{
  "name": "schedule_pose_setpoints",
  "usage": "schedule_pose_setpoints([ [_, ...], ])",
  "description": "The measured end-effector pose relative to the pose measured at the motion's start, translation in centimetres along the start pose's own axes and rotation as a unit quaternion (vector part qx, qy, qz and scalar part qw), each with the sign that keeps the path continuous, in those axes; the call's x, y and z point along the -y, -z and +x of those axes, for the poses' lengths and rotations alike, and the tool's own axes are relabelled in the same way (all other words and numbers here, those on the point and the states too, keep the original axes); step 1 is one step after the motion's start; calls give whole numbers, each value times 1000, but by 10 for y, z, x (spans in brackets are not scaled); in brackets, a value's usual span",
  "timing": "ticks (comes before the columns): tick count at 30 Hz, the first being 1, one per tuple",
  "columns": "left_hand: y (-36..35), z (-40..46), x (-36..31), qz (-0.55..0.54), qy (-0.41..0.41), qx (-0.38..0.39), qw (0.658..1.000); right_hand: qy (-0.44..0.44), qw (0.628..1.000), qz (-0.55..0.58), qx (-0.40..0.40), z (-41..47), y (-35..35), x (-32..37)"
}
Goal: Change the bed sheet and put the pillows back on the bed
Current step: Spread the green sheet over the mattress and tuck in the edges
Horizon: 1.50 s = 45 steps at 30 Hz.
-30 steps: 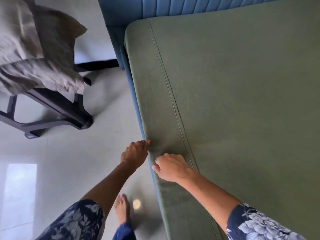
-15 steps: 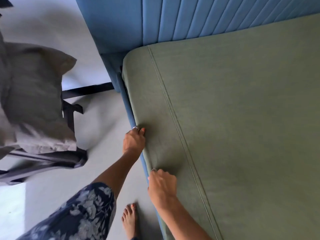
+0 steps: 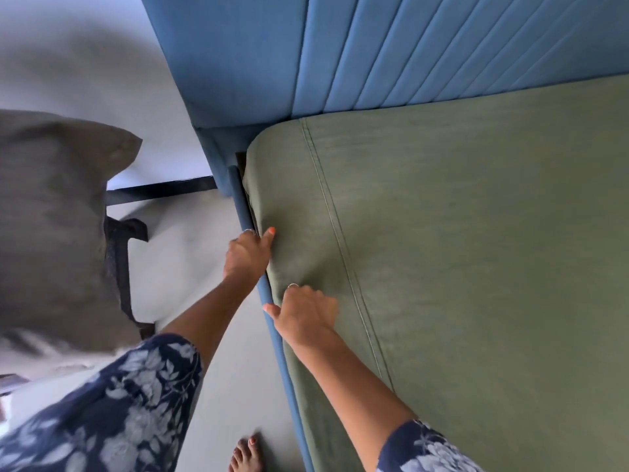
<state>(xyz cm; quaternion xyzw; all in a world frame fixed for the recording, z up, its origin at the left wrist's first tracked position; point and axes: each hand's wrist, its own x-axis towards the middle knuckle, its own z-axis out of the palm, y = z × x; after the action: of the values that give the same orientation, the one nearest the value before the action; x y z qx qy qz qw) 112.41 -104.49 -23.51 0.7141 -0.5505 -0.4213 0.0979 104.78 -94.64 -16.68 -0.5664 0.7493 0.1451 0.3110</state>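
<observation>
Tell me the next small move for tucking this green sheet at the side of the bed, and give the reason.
Probably slide the left hand further up the blue side rail toward the headboard, pushing the green sheet down as it goes. Both hands, the right hand too, are at the sheet's edge by the rail, and near the corner a dark gap shows between sheet and rail, so that stretch looks untucked.

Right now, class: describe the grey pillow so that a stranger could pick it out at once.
Start at the blue headboard and the green-sheeted bed. Look left, across the pale floor, to a dark frame. The grey pillow lies on it: the only soft grey thing, off the bed.
</observation>
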Motion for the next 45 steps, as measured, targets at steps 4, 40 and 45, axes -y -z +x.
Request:
schedule_pose_setpoints([
  [4,6,22,5,2,-72,39,997,-6,999,-11,49,24,3,9],
  [40,60,175,-56,65,-53,17,996,139,989,44,-37,166,101,63],
  [45,66,204,-91,132,-112,29,984,65,982,104,-140,200,125,61],
])
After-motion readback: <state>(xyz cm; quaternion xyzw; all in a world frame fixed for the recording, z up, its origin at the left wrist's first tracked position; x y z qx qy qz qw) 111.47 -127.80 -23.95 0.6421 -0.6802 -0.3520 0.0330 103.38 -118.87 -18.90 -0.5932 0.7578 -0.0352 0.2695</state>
